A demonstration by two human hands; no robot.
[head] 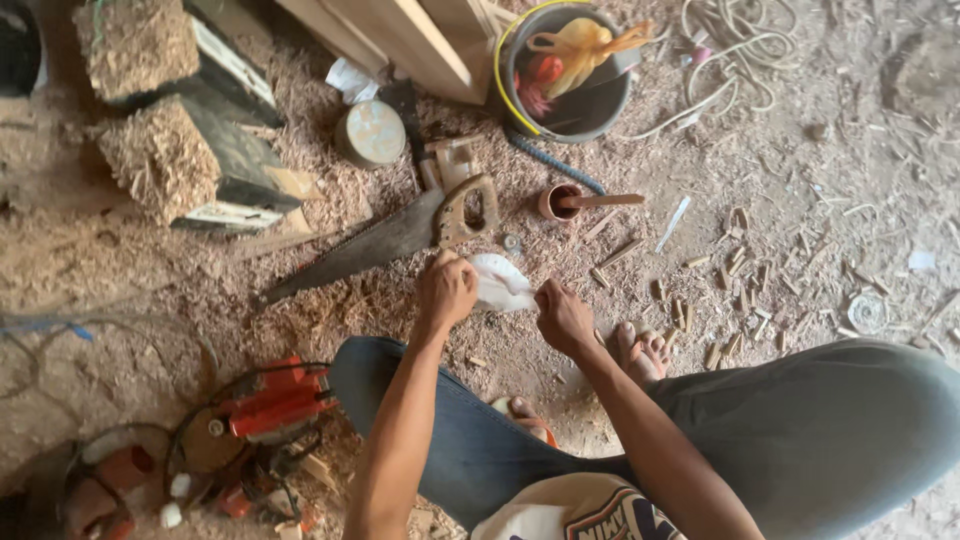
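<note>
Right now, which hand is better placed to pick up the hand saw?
Probably the left hand: it sits just below the hand saw and its wooden handle. The right hand is farther away. Both hold the white piece.

We see a handsaw (385, 238) lying flat on the sawdust-covered ground (120, 290), its wooden handle toward the middle of the view. Just beyond it sits a round tin lid (371, 132), and beside that two straw-faced blocks (165, 150) stand one behind the other. A dark bucket (590, 105) with a yellow rim holds a yellow and a red object, perhaps tools. Near it a small brown cup (558, 202) has a stick resting in it. Short wooden pegs (735, 265) lie scattered on the dirt, a pale cord (735, 60) coils at the top, and a red power tool (270, 400) lies at lower left.
</note>
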